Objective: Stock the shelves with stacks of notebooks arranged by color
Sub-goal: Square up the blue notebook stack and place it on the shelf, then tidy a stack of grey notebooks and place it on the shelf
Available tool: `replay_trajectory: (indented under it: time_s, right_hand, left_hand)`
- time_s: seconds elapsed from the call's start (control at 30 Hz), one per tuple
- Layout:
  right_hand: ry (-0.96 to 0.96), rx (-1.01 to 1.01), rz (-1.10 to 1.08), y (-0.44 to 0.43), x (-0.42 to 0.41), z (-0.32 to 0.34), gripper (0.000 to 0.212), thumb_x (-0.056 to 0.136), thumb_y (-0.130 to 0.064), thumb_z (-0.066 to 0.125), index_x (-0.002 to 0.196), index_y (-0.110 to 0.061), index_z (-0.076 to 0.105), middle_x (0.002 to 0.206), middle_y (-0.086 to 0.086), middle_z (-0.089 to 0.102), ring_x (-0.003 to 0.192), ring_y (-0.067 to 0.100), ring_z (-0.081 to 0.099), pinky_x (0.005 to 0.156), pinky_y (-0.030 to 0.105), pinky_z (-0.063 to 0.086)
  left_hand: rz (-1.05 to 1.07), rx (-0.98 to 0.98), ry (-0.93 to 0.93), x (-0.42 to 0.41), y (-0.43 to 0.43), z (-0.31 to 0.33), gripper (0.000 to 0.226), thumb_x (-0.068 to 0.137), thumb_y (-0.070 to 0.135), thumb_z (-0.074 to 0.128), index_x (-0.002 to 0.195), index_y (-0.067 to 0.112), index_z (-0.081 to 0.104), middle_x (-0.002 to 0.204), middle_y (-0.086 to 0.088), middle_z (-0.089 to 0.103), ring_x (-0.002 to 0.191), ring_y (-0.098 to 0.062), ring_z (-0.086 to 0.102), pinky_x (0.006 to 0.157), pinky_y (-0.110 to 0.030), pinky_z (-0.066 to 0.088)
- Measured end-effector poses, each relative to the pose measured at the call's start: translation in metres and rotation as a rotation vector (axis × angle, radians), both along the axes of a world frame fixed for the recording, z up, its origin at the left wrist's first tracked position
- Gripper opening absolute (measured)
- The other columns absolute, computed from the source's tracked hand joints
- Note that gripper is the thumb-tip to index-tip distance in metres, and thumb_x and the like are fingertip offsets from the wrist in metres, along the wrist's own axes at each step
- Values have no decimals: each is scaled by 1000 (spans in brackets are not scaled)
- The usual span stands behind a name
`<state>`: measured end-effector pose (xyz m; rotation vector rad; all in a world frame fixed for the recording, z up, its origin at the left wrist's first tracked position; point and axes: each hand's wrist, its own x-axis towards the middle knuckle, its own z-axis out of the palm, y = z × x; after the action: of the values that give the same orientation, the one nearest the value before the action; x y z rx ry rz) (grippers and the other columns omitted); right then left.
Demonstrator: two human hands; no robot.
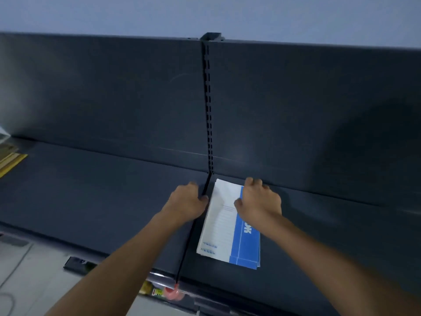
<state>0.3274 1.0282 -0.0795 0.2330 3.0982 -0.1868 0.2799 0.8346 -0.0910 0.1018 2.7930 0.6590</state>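
Note:
A stack of blue-and-white notebooks (224, 226) lies flat on the dark grey shelf (102, 197), just right of the seam between two shelf boards. My left hand (188, 200) sits at the stack's left edge with its fingers curled and its thumb against that edge. My right hand (258, 201) is over the stack's far right corner. Its thumb lies on the cover and its fingers curl over the far edge. Part of the blue strip is hidden under the right hand and wrist.
A slotted upright (208, 99) runs up the back panel behind the stack. Yellow notebooks (10, 161) lie at the shelf's far left. A pink object (173, 291) and labels sit at the shelf's front rail. A black object (76, 263) lies on the pale floor below.

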Motion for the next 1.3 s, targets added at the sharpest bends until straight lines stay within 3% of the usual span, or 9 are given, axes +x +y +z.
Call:
replay_trajectory:
  time_s: [0.1,0.17,0.3,0.5,0.8,1.03,1.2,1.3]
  right_hand:
    - [40,-50,186,-42,-15,12,32,95,-34,54,117,-11,51,119,8,54,107,28,56,66,34,39]
    - [56,-81,310,-77,-21,20,31,94,-33,54,116,-10,51,121,10,54,110,31,57,69,35,38]
    - [76,-152,529,-149,-25,35,25,95,-31,51,113,-14,52,115,6,53,101,29,58,67,35,39]
    - [48,-158,714,-265,-32,53,22,94,-27,50,114,-17,54,111,1,54,96,25,57,70,37,44]
    - [48,-211,693,-472,-46,55,24,95,-33,51,115,-22,55,111,-4,57,88,22,54,70,36,41]
    - [20,-152,672,-553,-77,61,24,95,-30,51,117,-21,54,111,-2,59,88,23,55,70,35,42]
    - [-9,-151,675,-616,-117,64,26,96,-32,51,120,-22,54,112,-4,59,95,22,59,75,37,49]
    - [-2,-173,664,-653,-142,65,22,95,-32,50,112,-20,54,105,-4,58,91,22,59,78,41,52]
  left_hand:
    - [26,11,93,5,-50,21,30,92,39,56,113,18,58,96,-2,66,83,-21,63,69,-30,51]
    - [57,-21,134,12,-92,34,30,91,36,56,116,19,60,100,-3,69,83,-21,64,70,-30,52]
    - [132,-102,172,31,-172,49,31,93,33,55,118,17,62,106,-6,70,98,-28,65,85,-37,53]
    - [156,-166,203,56,-285,61,27,96,32,50,116,19,63,104,0,71,101,-25,64,84,-32,50]
    - [135,-190,266,69,-482,72,23,96,28,48,106,18,66,97,1,70,90,-22,66,80,-37,55]
    - [158,-185,321,44,-580,76,19,94,29,47,99,23,65,94,5,66,83,-18,63,71,-33,51]
    - [185,-185,354,14,-647,83,18,93,28,47,94,25,65,91,7,65,83,-17,61,72,-34,51]
    - [131,-186,364,-12,-671,88,19,96,30,48,101,23,66,96,7,65,89,-15,61,78,-35,52]
